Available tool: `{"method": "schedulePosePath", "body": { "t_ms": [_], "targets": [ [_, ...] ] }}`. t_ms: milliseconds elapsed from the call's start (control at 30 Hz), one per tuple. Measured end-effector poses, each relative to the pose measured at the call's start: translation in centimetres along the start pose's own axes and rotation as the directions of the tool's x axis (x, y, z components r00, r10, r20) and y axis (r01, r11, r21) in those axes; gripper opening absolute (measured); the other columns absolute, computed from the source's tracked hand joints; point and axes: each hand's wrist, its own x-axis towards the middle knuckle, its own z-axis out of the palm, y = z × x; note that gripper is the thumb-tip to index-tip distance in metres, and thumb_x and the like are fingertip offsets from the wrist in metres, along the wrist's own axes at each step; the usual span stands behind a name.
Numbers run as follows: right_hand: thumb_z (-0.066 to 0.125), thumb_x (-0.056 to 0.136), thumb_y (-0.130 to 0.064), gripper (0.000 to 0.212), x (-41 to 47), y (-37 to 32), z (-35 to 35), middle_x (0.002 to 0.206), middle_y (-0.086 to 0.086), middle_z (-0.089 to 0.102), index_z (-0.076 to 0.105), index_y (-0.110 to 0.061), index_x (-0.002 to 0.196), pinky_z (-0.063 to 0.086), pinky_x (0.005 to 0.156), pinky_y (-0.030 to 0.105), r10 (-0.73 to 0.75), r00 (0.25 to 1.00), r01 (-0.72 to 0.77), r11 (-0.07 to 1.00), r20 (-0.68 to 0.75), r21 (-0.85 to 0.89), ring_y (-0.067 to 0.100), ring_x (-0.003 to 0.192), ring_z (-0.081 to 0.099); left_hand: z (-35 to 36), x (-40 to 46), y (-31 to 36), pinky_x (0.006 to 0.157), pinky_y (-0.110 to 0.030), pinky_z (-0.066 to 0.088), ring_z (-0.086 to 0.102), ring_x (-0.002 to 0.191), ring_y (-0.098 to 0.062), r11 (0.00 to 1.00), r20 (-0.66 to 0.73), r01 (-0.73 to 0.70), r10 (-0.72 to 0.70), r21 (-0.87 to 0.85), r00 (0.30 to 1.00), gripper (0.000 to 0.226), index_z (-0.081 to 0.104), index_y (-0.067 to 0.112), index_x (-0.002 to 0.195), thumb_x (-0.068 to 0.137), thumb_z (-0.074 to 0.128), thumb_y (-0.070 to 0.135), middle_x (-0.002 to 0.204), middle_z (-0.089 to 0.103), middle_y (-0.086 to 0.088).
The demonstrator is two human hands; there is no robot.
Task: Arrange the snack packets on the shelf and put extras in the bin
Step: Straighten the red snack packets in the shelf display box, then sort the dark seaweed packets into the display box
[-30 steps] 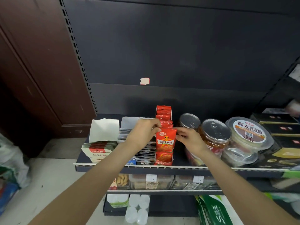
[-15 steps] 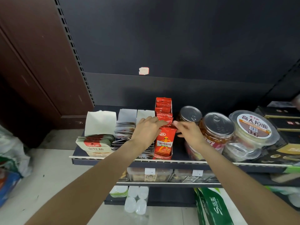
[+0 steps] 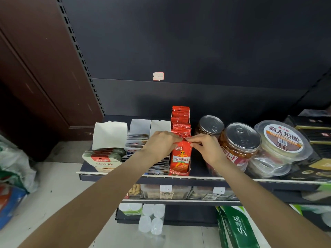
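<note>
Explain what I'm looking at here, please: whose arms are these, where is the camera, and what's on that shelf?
There is no machine here. A person wears a wide-angle camera on the head, looking forward and down, so the two bare arms reaching in are their own.

The left hand and right hand both pinch the top edge of the front red snack packet, which stands upright in a narrow display box holding a row of the same red packets behind it.

All this sits on a dark store shelf. Left of the red row are white-carton boxes of other packets. To the right stand two metal-lidded jars and round clear noodle tubs. Lower shelves hold more goods. No bin is clearly visible.
</note>
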Motion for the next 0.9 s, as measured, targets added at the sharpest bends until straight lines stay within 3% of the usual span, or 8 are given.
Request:
{"method": "schedulePosePath", "body": {
  "t_ms": [133,233,367,467,533,667,900],
  "targets": [
    [0.064,0.087,-0.016,0.035,0.2,-0.9,-0.4,0.125,0.004,0.060,0.061,-0.015,0.123,0.047,0.094,0.027,0.054,0.996,-0.053,0.998,0.067,-0.014,0.015,0.111,0.058,-0.5,-1.7,-1.3,0.113,-0.033,0.029,0.036,0.135,-0.015,0.999,-0.077,0.015,-0.017,-0.032,0.997,0.047,0.039,0.022,0.143,0.098,0.048,0.027,0.147,0.041,0.002],
    [0.066,0.086,-0.024,0.042,0.0,-2.1,-0.7,0.129,-0.001,0.054,0.057,-0.018,0.127,0.041,0.100,0.028,0.033,0.999,-0.032,0.999,0.038,-0.019,0.013,0.119,0.050,-1.2,-4.3,-3.5,0.114,-0.027,0.024,0.032,0.137,-0.011,0.996,-0.150,0.077,-0.083,-0.050,0.985,0.052,0.039,0.023,0.143,0.096,0.048,0.041,0.149,0.037,0.005],
    [0.061,0.089,-0.030,0.044,0.1,-4.0,0.0,0.134,-0.004,0.051,0.053,-0.021,0.131,0.038,0.105,0.031,-0.037,0.999,0.038,0.999,0.029,-0.019,0.012,0.124,0.046,-2.3,-7.9,-6.2,0.115,-0.029,0.016,0.018,0.143,-0.012,0.989,-0.080,0.136,-0.140,-0.054,0.987,0.108,0.027,0.022,0.148,0.062,0.031,0.089,0.155,0.024,0.006],
    [0.054,0.093,-0.035,0.048,0.9,-5.6,1.3,0.142,-0.002,0.044,0.045,-0.022,0.138,0.032,0.107,0.030,-0.050,0.990,0.062,0.994,0.134,-0.087,0.014,0.131,0.040,-2.3,-8.8,-7.5,0.117,-0.029,0.005,0.002,0.146,-0.012,0.986,0.051,0.165,-0.165,0.006,0.985,0.135,0.011,0.021,0.151,0.042,0.023,0.100,0.159,0.004,0.006],
    [0.051,0.094,-0.037,0.050,1.5,-6.4,2.2,0.147,0.000,0.040,0.040,-0.022,0.141,0.029,0.110,0.033,-0.037,0.976,0.062,0.992,0.213,-0.110,0.016,0.135,0.035,-2.3,-8.6,-8.0,0.118,-0.030,0.000,-0.004,0.146,-0.012,0.986,0.099,0.158,-0.163,0.056,0.982,0.135,0.005,0.021,0.152,0.043,0.021,0.099,0.160,-0.003,0.004],
    [0.049,0.096,-0.033,0.046,2.4,-7.2,3.1,0.144,0.004,0.044,0.042,-0.020,0.140,0.038,0.105,0.036,0.026,0.958,0.021,0.986,0.284,-0.163,0.020,0.131,0.043,-2.2,-8.5,-8.0,0.118,-0.031,0.000,-0.002,0.147,-0.015,0.984,0.084,0.151,-0.158,0.092,0.984,0.111,0.005,0.020,0.152,0.069,0.051,0.079,0.160,-0.003,0.003],
    [0.055,0.093,-0.020,0.033,2.4,-7.6,3.4,0.128,0.005,0.060,0.059,-0.016,0.126,0.047,0.097,0.036,0.048,0.957,0.016,0.976,0.286,-0.217,0.020,0.116,0.056,-2.2,-8.6,-8.3,0.118,-0.032,0.004,0.002,0.147,-0.016,0.989,0.064,0.126,-0.131,0.078,0.989,0.106,0.009,0.020,0.152,0.073,0.056,0.073,0.160,0.000,0.003]
  ]
}}
